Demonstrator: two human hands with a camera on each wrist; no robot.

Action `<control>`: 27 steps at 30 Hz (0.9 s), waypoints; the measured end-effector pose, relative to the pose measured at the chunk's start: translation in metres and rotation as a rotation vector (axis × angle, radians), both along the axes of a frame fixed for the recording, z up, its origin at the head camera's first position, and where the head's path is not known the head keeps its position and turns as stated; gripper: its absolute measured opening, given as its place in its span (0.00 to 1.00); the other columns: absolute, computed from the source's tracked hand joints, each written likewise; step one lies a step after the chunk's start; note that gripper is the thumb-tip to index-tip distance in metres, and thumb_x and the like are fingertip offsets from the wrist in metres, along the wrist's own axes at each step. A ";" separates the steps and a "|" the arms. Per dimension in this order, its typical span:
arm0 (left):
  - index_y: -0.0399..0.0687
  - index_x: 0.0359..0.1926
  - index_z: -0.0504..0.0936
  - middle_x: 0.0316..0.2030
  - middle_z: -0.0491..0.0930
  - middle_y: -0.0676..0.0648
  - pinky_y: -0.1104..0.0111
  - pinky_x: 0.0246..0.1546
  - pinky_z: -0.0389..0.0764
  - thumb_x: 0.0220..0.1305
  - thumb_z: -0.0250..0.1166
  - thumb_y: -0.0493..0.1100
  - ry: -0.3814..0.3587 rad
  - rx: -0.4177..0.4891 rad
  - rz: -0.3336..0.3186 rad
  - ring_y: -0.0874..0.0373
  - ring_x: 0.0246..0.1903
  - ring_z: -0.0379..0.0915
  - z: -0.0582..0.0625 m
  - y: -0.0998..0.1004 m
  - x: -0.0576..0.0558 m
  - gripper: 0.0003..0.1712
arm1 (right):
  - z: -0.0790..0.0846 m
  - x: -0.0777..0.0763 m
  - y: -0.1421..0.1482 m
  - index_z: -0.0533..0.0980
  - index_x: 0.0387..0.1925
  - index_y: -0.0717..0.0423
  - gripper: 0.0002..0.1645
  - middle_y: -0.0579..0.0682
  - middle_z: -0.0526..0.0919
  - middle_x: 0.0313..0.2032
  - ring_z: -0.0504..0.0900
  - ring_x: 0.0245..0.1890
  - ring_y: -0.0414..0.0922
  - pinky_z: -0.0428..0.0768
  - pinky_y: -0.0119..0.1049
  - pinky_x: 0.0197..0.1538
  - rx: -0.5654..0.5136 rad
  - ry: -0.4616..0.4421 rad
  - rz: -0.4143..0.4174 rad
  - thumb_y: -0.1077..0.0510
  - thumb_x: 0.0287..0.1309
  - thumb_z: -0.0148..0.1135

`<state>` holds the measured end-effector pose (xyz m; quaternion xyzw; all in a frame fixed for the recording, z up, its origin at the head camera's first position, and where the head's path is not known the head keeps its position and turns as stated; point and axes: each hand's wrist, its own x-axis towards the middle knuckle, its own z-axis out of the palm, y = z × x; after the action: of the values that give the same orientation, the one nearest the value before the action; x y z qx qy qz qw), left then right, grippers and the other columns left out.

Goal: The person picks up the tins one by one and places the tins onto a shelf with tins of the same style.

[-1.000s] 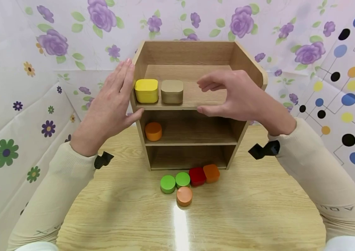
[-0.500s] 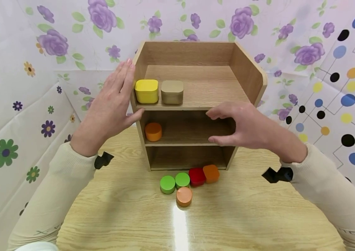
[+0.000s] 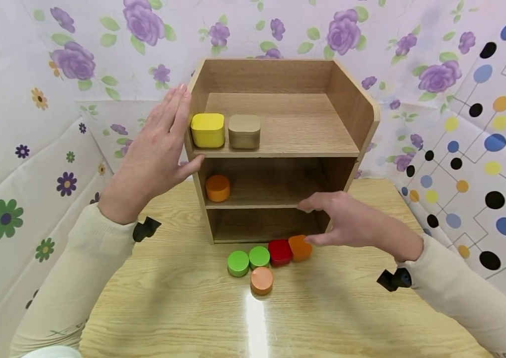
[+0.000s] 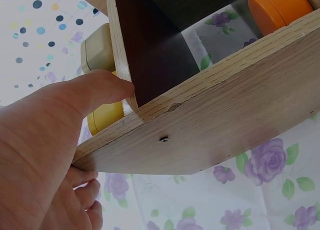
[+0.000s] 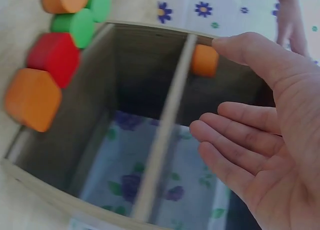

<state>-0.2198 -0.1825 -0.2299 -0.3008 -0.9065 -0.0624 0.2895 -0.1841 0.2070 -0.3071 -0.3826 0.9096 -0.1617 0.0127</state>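
A small wooden shelf unit [image 3: 275, 151] stands on the table. My left hand [image 3: 151, 144] holds its left side panel, thumb on the front edge; in the left wrist view the fingers go behind the panel. My right hand [image 3: 351, 221] is in front of the unit's lower right, fingers apart from the thumb, holding nothing. Nearest its thumb is an orange square-shaped box [image 3: 299, 248], beside a red one [image 3: 280, 252]; whether the thumb touches it I cannot tell. On the top shelf sit a yellow box [image 3: 208, 131] and a khaki box [image 3: 244, 132]. An orange round box [image 3: 218, 188] sits on the middle shelf.
Two green round boxes [image 3: 238, 263] and a peach round box [image 3: 261, 281] lie on the wood-grain table [image 3: 181, 308] before the unit. A flowered cloth [image 3: 253, 30] hangs behind, with patterned walls at both sides.
My right hand has come down from the top shelf, past the middle shelf, to the lower right by the square orange box. My left hand and the boxes stay put.
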 end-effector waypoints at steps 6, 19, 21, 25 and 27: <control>0.33 0.84 0.42 0.85 0.43 0.33 0.53 0.87 0.42 0.63 0.76 0.46 0.008 0.000 -0.002 0.40 0.85 0.39 0.002 0.001 -0.001 0.64 | -0.031 -0.006 0.003 0.81 0.62 0.62 0.34 0.57 0.86 0.59 0.89 0.50 0.48 0.88 0.50 0.60 0.029 -0.036 0.016 0.51 0.57 0.78; 0.33 0.84 0.42 0.85 0.43 0.33 0.53 0.87 0.43 0.63 0.76 0.45 0.010 0.003 -0.004 0.39 0.85 0.39 0.001 0.000 0.000 0.64 | -0.088 -0.022 0.002 0.79 0.61 0.69 0.36 0.62 0.86 0.58 0.87 0.56 0.56 0.89 0.47 0.57 0.062 -0.086 0.045 0.55 0.54 0.79; 0.32 0.84 0.42 0.85 0.43 0.33 0.53 0.87 0.43 0.63 0.76 0.45 0.010 0.003 -0.005 0.39 0.85 0.39 0.001 0.000 0.000 0.64 | -0.095 -0.025 0.003 0.79 0.60 0.71 0.36 0.63 0.86 0.57 0.87 0.53 0.56 0.90 0.46 0.55 0.058 -0.085 0.049 0.55 0.53 0.79; 0.32 0.84 0.42 0.85 0.43 0.33 0.53 0.87 0.42 0.63 0.76 0.45 0.008 0.000 -0.003 0.39 0.85 0.39 0.001 0.000 0.000 0.64 | -0.110 -0.032 0.004 0.79 0.60 0.70 0.37 0.61 0.86 0.56 0.87 0.49 0.52 0.90 0.41 0.51 0.076 -0.079 0.036 0.55 0.52 0.80; 0.32 0.84 0.42 0.84 0.44 0.32 0.53 0.87 0.42 0.63 0.76 0.45 0.014 -0.001 -0.006 0.39 0.85 0.39 0.001 0.000 0.000 0.64 | -0.116 -0.035 0.005 0.79 0.61 0.70 0.38 0.61 0.86 0.56 0.86 0.48 0.51 0.89 0.40 0.51 0.098 -0.076 0.020 0.54 0.52 0.81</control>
<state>-0.2198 -0.1824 -0.2287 -0.3042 -0.9037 -0.0606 0.2952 -0.2195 0.2117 -0.4235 -0.3841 0.9114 -0.1311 0.0675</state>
